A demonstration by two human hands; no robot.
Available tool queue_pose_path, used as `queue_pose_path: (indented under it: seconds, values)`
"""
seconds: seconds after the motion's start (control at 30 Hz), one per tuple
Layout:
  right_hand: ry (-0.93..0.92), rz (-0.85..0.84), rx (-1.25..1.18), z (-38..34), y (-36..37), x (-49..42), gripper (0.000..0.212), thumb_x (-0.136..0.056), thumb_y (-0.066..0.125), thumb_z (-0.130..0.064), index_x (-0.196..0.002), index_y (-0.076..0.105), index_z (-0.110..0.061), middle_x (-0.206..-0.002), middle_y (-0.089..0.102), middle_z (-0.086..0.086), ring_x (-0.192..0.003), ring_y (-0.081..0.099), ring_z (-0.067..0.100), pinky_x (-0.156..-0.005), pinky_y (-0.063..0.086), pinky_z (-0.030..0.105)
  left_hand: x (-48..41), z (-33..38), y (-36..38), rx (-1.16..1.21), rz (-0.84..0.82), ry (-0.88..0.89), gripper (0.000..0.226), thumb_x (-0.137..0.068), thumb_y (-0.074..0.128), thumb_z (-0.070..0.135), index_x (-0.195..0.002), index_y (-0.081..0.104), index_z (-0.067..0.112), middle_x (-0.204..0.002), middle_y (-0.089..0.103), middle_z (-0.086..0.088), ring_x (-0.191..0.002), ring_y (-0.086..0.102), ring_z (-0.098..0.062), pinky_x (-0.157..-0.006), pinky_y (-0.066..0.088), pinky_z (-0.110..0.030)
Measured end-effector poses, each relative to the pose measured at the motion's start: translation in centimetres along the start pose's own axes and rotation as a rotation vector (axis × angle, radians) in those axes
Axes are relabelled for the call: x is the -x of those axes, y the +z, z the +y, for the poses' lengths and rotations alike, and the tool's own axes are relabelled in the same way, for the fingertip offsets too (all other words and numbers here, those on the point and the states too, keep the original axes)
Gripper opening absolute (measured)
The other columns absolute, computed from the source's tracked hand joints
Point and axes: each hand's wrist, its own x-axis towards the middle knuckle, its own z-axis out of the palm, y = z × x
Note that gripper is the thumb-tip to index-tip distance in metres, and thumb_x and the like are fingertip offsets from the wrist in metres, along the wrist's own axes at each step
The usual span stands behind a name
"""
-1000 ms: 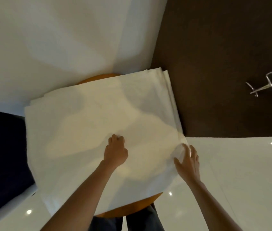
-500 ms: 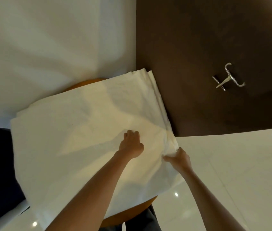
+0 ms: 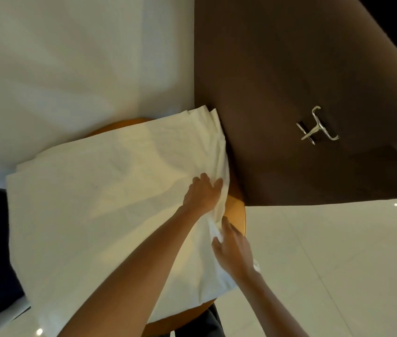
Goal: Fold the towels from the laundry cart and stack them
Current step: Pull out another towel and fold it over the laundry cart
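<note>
White towel lies spread over the round orange table, hanging past its rim. My left hand bunches the cloth at its 3 o'clock edge; my right hand pinches that edge just nearer me. Brown wall with a metal hook stands at 2 o'clock, glossy pale floor at 4.

Towel: white cloth, matt, finely creased, with layered edges showing at its far right corner. Table: orange-brown and smooth with a low sheen where bare along its right and near edges; it looks like wood, but no grain can be made out. Floor: pale tile, high gloss, carrying pinpoint light reflections. Wall panel: dark brown, matt, even. Hook on the panel: polished bright metal. Wall: white, matt, smooth.
</note>
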Motion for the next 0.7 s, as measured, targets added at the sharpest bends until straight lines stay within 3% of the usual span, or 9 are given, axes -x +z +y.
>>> queue_pose_path:
  seconds: [0.07,0.13,0.23,0.37,0.5,0.7]
  values:
    - [-0.102,0.036,0.062,-1.4,0.0,0.9,0.04,-0.09,0.062,-0.019,-0.128,0.051,-0.013,-0.101,0.066,0.0,-0.075,0.064,0.013,-0.061,0.046,0.013,-0.4,1.2,-0.6,-0.005,0.033,-0.034,0.067,-0.094,0.042,0.059,-0.139,0.033,0.01,-0.135,0.046,-0.011,-0.12,0.052,-0.029,-0.095,0.047,-0.039]
    - [-0.201,0.083,0.086,-2.2,0.5,1.7,0.043,-0.071,0.082,-0.016,-0.11,0.063,-0.012,-0.079,0.066,-0.004,-0.051,0.059,0.01,-0.046,0.045,0.01,-0.5,1.6,-1.2,-0.062,0.074,-0.067,0.073,-0.089,0.055,0.057,-0.14,0.029,0.013,-0.134,0.047,-0.008,-0.118,0.053,-0.029,-0.093,0.048,-0.038]
    - [-0.284,0.137,0.136,-3.3,0.6,2.4,0.053,-0.049,0.093,-0.018,-0.097,0.071,-0.011,-0.067,0.065,-0.007,-0.04,0.053,0.006,-0.038,0.04,0.007,-0.6,1.0,-2.1,-0.105,0.12,-0.118,0.057,-0.088,0.065,0.04,-0.13,0.04,0.012,-0.125,0.055,-0.008,-0.11,0.059,-0.026,-0.089,0.05,-0.032]
    - [-0.176,0.135,0.014,-3.6,0.3,3.3,0.047,-0.065,0.085,-0.02,-0.108,0.066,-0.014,-0.08,0.07,-0.005,-0.049,0.058,0.007,-0.047,0.046,0.008,-0.1,0.5,-2.8,0.055,0.132,-0.12,0.039,-0.089,0.067,0.023,-0.122,0.052,0.007,-0.121,0.061,-0.009,-0.109,0.062,-0.026,-0.091,0.051,-0.031]
    - [-0.018,0.126,0.014,-4.2,-1.6,3.9,0.035,-0.09,0.06,-0.021,-0.124,0.056,-0.017,-0.103,0.066,-0.005,-0.068,0.052,0.006,-0.059,0.033,0.005,1.0,1.6,-3.7,0.147,0.181,-0.083,0.039,-0.09,0.066,0.015,-0.124,0.05,0.006,-0.123,0.06,-0.01,-0.111,0.061,-0.026,-0.091,0.05,-0.03]
    - [0.093,0.201,0.061,-6.0,-5.6,4.7,0.036,-0.091,0.058,-0.025,-0.126,0.054,-0.016,-0.113,0.064,-0.002,-0.089,0.064,0.015,-0.071,0.04,0.016,2.8,4.5,-6.3,0.286,0.252,-0.009,0.037,-0.091,0.065,0.018,-0.122,0.05,0.005,-0.122,0.059,-0.009,-0.101,0.057,-0.018,-0.084,0.044,-0.018]
